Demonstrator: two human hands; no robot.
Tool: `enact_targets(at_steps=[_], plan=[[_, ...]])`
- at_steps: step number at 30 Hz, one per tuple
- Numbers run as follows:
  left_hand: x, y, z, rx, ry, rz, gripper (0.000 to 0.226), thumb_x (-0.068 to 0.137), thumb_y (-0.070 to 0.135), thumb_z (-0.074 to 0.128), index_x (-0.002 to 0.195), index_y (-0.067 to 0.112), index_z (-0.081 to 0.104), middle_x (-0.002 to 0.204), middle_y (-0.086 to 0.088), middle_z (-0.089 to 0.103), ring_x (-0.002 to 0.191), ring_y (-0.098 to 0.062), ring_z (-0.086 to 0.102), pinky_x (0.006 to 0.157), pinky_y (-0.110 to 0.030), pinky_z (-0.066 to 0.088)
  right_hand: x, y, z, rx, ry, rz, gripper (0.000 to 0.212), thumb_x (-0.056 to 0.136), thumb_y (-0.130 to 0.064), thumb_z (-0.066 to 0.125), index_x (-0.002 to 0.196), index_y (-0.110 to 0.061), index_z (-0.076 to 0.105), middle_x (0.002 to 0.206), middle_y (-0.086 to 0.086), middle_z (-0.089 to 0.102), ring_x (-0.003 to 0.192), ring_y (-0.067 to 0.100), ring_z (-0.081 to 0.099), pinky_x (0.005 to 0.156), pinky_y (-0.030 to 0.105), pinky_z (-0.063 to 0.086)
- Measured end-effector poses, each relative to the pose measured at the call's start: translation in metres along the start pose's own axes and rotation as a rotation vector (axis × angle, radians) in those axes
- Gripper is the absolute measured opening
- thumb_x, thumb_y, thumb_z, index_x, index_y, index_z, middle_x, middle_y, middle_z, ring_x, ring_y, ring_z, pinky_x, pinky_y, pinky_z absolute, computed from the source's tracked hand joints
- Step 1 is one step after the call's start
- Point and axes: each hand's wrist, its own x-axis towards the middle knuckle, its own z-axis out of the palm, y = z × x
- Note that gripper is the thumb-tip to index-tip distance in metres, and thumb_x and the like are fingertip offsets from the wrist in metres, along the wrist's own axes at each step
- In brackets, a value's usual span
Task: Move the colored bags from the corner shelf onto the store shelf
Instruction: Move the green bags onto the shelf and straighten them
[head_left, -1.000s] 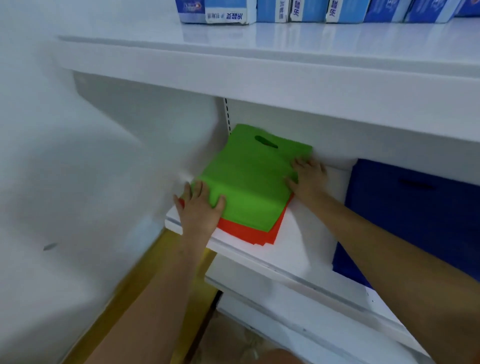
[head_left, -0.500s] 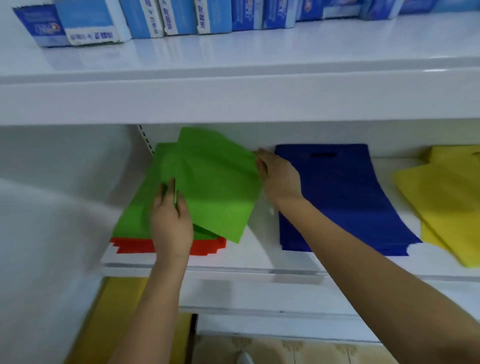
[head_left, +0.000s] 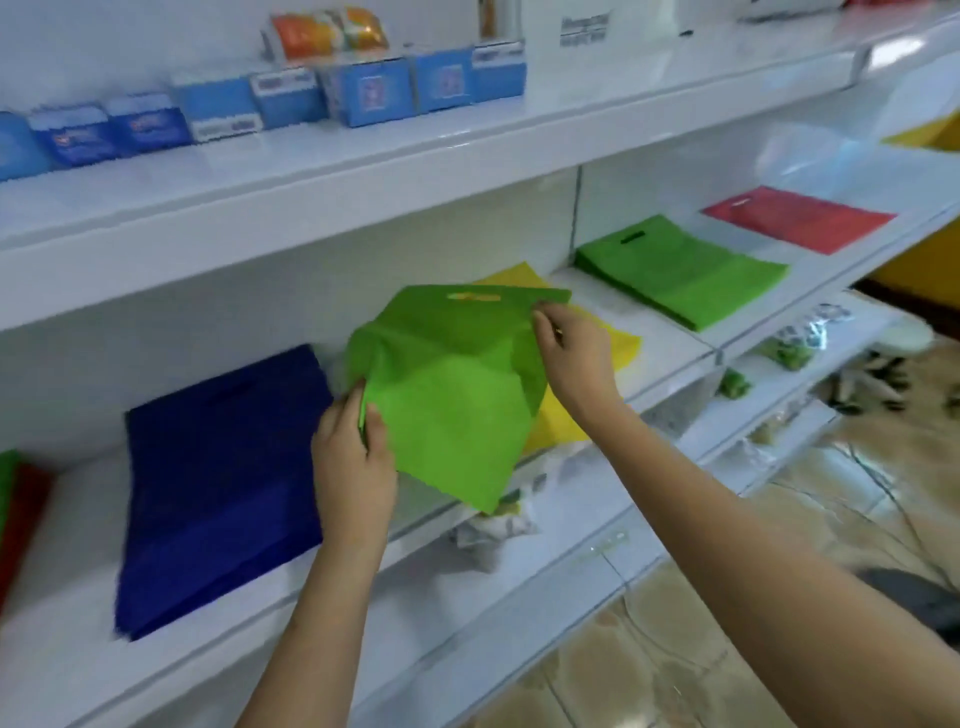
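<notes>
The left hand (head_left: 355, 462) pinches the green bag (head_left: 447, 384) at its lower left edge, and the right hand (head_left: 574, 358) pinches its top corner by the handle slot, holding it lifted in front of the yellow bags (head_left: 618, 343). Right of the yellow bags a green stack (head_left: 680, 270) already lies on the shelf (head_left: 675, 338). This bag seems midway there, not yet set down; far left of it, more green and red bags (head_left: 15, 509) wait.

A white store shelf (head_left: 597, 291) carries flat bags in a row: blue bags (head_left: 218, 483), yellow bags (head_left: 618, 345), green bags (head_left: 680, 273), red bags (head_left: 800, 218). The shelf above (head_left: 415, 150) holds blue boxes (head_left: 374, 93).
</notes>
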Motion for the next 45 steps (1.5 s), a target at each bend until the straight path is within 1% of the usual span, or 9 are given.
enact_targets(at_steps=[12,17,20,23,27,31,33,38,45], plan=[[0.030,0.153,0.241,0.002,-0.193,0.181,0.041,0.104,0.022,0.046,0.143,0.012,0.053,0.129,-0.017,0.059,0.119,-0.036,0.050,0.103,-0.043,0.038,0.081,0.211,-0.160,-0.083,0.182,0.251,0.040,0.087,0.004,0.050,0.122,-0.005,0.066,0.134,0.008,0.059,0.123,0.023,0.056,0.109,0.039,0.041],[0.075,0.181,0.329,0.033,-0.206,0.217,0.029,0.101,0.015,0.049,0.115,-0.003,0.067,0.108,-0.025,0.065,0.100,-0.042,0.055,0.091,-0.045,0.041,0.148,0.278,-0.174,-0.102,0.243,0.297,0.052,0.085,0.003,0.051,0.136,-0.008,0.053,0.150,0.012,0.040,0.136,0.025,0.040,0.113,0.032,0.032],[0.098,0.198,0.368,-0.001,-0.150,0.234,0.030,0.095,0.013,0.049,0.101,-0.010,0.068,0.098,-0.027,0.065,0.092,-0.043,0.058,0.085,-0.041,0.039,0.191,0.308,-0.182,-0.064,0.241,0.338,0.067,0.085,0.002,0.051,0.148,-0.014,0.034,0.160,0.008,0.018,0.136,0.026,0.041,0.105,0.036,0.042],[0.112,0.214,0.401,0.010,-0.095,0.264,0.030,0.088,0.013,0.055,0.092,-0.013,0.068,0.084,-0.028,0.064,0.079,-0.043,0.061,0.077,-0.036,0.037,0.237,0.332,-0.189,-0.019,0.186,0.337,0.071,0.085,0.003,0.051,0.150,-0.015,0.030,0.152,0.009,0.037,0.122,0.027,0.054,0.094,0.046,0.051],[0.120,0.225,0.431,0.130,-0.184,0.234,0.038,0.092,0.025,0.069,0.106,-0.009,0.071,0.095,-0.028,0.066,0.091,-0.042,0.061,0.082,-0.040,0.047,0.280,0.358,-0.186,0.060,0.148,0.384,0.068,0.087,0.004,0.050,0.150,-0.013,0.030,0.138,0.010,0.054,0.099,0.024,0.066,0.081,0.045,0.056],[0.114,0.235,0.450,0.108,-0.227,0.149,0.061,0.098,0.049,0.041,0.103,-0.002,0.074,0.095,-0.019,0.067,0.092,-0.033,0.060,0.083,-0.041,0.051,0.322,0.397,-0.169,0.062,0.062,0.330,0.067,0.086,0.005,0.050,0.149,-0.008,0.032,0.135,0.018,0.055,0.103,0.032,0.065,0.089,0.036,0.054],[0.106,0.238,0.462,0.099,-0.188,0.126,0.053,0.096,0.044,0.041,0.100,0.004,0.075,0.092,-0.012,0.068,0.090,-0.029,0.061,0.079,-0.039,0.053,0.348,0.416,-0.163,0.001,-0.004,0.314,0.067,0.086,0.003,0.052,0.149,-0.007,0.032,0.136,0.018,0.054,0.109,0.031,0.062,0.086,0.018,0.043],[0.075,0.251,0.487,0.179,-0.213,0.055,0.019,0.090,0.015,0.065,0.105,0.010,0.074,0.097,-0.002,0.063,0.094,-0.021,0.059,0.083,-0.033,0.049,0.398,0.438,-0.152,-0.027,-0.222,0.235,0.065,0.082,0.000,0.060,0.144,-0.008,0.041,0.104,0.015,0.067,0.095,0.025,0.062,0.080,0.023,0.041],[0.060,0.257,0.516,0.321,-0.182,-0.147,0.052,0.088,0.031,0.067,0.135,0.013,0.057,0.141,-0.016,0.039,0.131,-0.034,0.038,0.111,-0.043,0.037,0.418,0.443,-0.147,-0.043,-0.105,0.169,0.042,0.087,-0.012,0.050,0.129,-0.013,0.052,0.094,0.013,0.067,0.088,0.033,0.064,0.064,0.033,0.041]])
